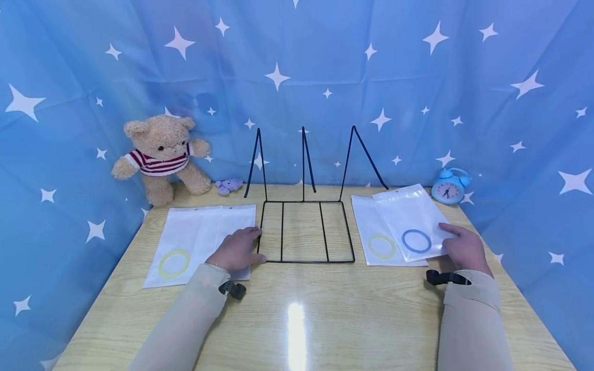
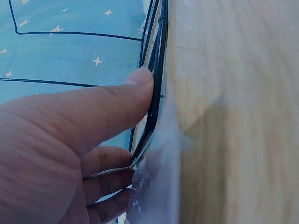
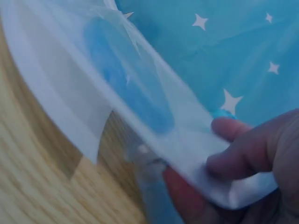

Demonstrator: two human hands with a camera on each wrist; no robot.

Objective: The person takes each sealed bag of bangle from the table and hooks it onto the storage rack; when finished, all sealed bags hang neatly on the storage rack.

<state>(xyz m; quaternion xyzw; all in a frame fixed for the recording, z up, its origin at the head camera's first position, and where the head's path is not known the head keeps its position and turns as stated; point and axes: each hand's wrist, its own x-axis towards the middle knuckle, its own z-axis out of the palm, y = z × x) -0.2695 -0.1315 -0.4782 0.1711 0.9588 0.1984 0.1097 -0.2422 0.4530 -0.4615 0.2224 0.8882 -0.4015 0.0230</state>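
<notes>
The left hand [image 1: 236,251] grips the wire rack [image 1: 303,262] at its near left corner, thumb on one side of the wire and fingers curled round the other. The hold probably serves to steady the frame. The right hand [image 1: 466,251] pinches the blue-ring bag [image 1: 399,214] between thumb and fingers at its near right corner. A corner hold presumably keeps the ring uncovered and lets the thin bag be lifted by its edge. The bag lies to the right of the rack, its gripped edge raised, overlapping a yellow-ring bag [image 1: 368,226].

To the left of the rack, two more bags [image 1: 195,226] overlap, the inner one partly beneath the left hand. Placing bags on both sides presumably leaves the rack accessible from either direction. A teddy bear [image 1: 162,152] sits beyond the left bags, and a clock [image 1: 448,190] stands to the far right of the rack.

Appearance: the blue-ring bag is white, glossy and limp, with a small hole near its far edge. The rack is thin black wire: a rectangle with two crossbars, and three sharply bent wires rising at its far end.
</notes>
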